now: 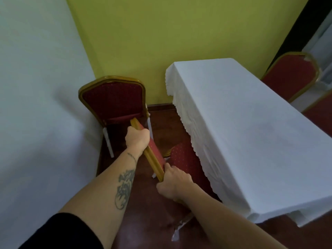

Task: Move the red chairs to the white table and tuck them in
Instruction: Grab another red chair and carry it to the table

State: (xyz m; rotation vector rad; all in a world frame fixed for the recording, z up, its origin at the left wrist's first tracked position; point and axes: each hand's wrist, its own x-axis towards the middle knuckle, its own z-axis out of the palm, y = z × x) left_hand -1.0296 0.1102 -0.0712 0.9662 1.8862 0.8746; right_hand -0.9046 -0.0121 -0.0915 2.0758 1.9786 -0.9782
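A white wall fills the left. Beyond the fingers, a second red chair [113,101] with a gold frame stands against the yellow-green wall [161,42]. The left hand [137,138] has its fingers closed over the top rail of a red chair [183,159], and the right hand [172,182] has its fingers closed around the rail's nearer end. The chair's seat lies just right of the fingers, partly under the white desk [251,126]. Farther right, behind the desk, stands another red chair [289,76].
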